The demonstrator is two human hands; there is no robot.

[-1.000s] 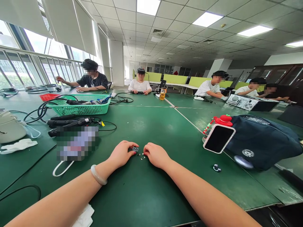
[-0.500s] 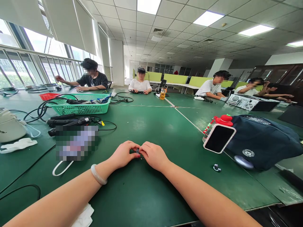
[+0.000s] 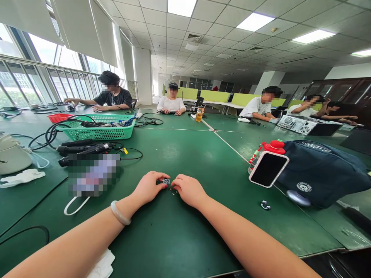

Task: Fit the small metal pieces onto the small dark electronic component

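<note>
Between the thumb and fingers of my left hand [image 3: 149, 187] is a small dark circuit board [image 3: 166, 181] with pale markings, held just above the green table. My right hand [image 3: 189, 190] is closed beside it, fingertips together a short gap away. A tiny dark piece [image 3: 170, 189] shows at the right fingertips; whether they grip it cannot be made out. Under those fingers a small light-coloured part [image 3: 174, 193] lies on the tabletop.
Left of my hands are a blurred pouch-like item [image 3: 95, 175], black handheld devices [image 3: 87, 148] and a green basket [image 3: 98, 131] of cables. On the right stand a phone [image 3: 269, 170], a dark blue bag [image 3: 321, 170] and earbuds [image 3: 265, 205]. Several people sit around the table.
My hands have come slightly apart, and the circuit board is now in the left one, more fully visible. The person at the far left has lowered a hand to the table.
</note>
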